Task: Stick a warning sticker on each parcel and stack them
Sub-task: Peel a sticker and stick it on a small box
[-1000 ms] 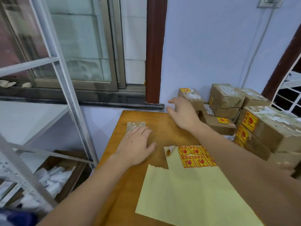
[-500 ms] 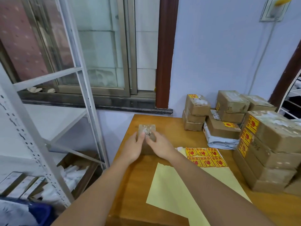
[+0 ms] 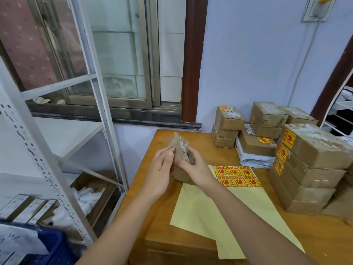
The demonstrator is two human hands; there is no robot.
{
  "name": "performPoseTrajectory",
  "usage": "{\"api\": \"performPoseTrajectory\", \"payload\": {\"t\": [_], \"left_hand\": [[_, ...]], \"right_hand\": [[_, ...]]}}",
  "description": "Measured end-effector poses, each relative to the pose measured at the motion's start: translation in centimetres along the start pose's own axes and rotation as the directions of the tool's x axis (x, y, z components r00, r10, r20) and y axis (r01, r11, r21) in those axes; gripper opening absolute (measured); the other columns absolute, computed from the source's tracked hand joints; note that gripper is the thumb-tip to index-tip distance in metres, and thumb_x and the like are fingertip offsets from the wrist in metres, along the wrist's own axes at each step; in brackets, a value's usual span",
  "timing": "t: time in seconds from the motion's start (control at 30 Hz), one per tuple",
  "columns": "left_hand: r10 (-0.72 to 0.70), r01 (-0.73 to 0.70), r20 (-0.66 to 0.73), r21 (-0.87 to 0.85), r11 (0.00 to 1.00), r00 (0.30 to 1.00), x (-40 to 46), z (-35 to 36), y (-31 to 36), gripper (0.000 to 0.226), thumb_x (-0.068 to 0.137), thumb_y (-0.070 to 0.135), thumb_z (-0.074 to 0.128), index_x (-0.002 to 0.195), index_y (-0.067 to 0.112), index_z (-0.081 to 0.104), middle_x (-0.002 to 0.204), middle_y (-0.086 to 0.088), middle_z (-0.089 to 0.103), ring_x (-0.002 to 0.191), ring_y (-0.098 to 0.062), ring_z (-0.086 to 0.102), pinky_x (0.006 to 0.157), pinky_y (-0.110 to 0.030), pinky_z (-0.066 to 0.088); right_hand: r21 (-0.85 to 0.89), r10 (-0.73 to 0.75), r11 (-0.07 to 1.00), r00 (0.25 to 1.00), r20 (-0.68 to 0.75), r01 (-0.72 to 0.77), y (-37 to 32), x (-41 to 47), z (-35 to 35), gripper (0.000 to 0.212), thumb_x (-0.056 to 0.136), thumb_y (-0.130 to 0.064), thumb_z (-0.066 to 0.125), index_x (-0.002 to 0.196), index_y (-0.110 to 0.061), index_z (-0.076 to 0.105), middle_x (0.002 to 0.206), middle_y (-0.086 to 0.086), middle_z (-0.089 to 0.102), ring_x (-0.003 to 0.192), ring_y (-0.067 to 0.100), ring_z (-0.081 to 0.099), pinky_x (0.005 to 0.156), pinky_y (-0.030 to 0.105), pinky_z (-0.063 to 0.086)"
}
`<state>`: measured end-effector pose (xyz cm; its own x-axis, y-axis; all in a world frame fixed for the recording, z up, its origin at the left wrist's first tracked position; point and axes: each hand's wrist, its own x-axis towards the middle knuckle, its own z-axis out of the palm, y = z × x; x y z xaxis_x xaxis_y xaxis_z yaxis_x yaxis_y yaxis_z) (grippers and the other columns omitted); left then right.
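A: Where's the parcel (image 3: pixel 181 150)?

B: Up off the desk (image 3: pixel 162 222), tilted, between both hands near the desk's far left corner. It's a small brown box wrapped in clear tape, with dark handwriting on the face toward the camera.

A: How do the hands have it?

B: The left hand (image 3: pixel 160 175) grasps its left side, thumb on the near face. The right hand (image 3: pixel 194 170) grips the right side and lower edge, fingers curled around it. Neither is released.

A: And the stickers?

B: Six yellow-and-red stickers (image 3: pixel 237 176) in two rows sit at the top of a pale yellow backing sheet (image 3: pixel 215 213), lying flat on the desk just right of the right hand. The rest of the sheet is bare.

A: The finished parcels?

B: Stacked along the right and back of the desk. A tall stack (image 3: pixel 307 169) on the right shows stickers on its left faces. Behind it, smaller boxes (image 3: pixel 227 125) are piled against the wall, some with stickers, and one box lies on a grey mailer bag (image 3: pixel 254 159).

A: Anything left of the desk?

B: A white metal rack (image 3: pixel 57 150), with a window (image 3: pixel 114 54) behind it.
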<state>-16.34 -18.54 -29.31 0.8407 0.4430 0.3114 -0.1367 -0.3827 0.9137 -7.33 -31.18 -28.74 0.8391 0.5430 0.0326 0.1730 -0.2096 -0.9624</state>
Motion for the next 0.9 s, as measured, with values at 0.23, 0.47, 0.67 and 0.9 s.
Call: {"api": "performPoseTrajectory", "payload": {"t": [0.23,0.47,0.67,0.9], "left_hand": [[-0.106,0.105,0.000,-0.130,0.986,0.994,-3.0,0.9,1.6,0.070,0.096,0.063,0.045,0.159,0.038,0.030,0.161,0.018,0.033,0.147,-0.002,0.032,0.120,-0.031,0.032],[-0.129,0.169,0.181,-0.230,0.958,0.975,-6.4,3.6,1.9,0.080,0.092,0.055,0.059,0.161,0.043,0.022,0.150,0.029,0.042,0.137,0.006,0.042,0.093,-0.005,0.044],[-0.140,0.163,0.147,-0.163,0.973,0.979,-6.8,4.8,1.4,0.073,0.101,0.033,0.063,0.161,0.039,0.021,0.156,0.020,0.041,0.137,0.001,0.043,0.102,-0.015,0.043],[-0.242,0.255,0.082,-0.233,0.939,0.967,-6.5,4.7,0.2,0.063,0.105,0.034,0.056,0.161,0.031,0.029,0.154,0.013,0.048,0.127,0.003,0.053,0.094,-0.011,0.047]], "right_hand": [[0.310,0.051,0.949,0.998,0.024,-0.056,1.4,-5.6,-0.6,0.048,0.097,-0.046,0.060,0.142,-0.038,0.048,0.128,-0.012,0.066,0.111,0.007,0.066,0.097,0.037,0.054],[0.246,0.096,0.964,0.995,0.026,-0.100,3.2,-8.6,-0.9,0.059,0.082,-0.068,0.042,0.136,-0.047,0.055,0.124,-0.014,0.068,0.117,0.011,0.063,0.105,0.046,0.049],[0.104,0.040,0.994,0.999,-0.026,-0.037,3.0,-9.7,-0.7,0.041,0.106,-0.045,0.028,0.135,-0.045,0.057,0.123,-0.016,0.067,0.114,0.004,0.060,0.093,0.026,0.048],[0.099,0.008,0.995,1.000,-0.004,-0.007,4.5,-10.1,-0.8,0.060,0.100,-0.056,0.048,0.156,-0.046,0.027,0.153,-0.022,0.043,0.138,0.000,0.043,0.117,0.033,0.037]]}}
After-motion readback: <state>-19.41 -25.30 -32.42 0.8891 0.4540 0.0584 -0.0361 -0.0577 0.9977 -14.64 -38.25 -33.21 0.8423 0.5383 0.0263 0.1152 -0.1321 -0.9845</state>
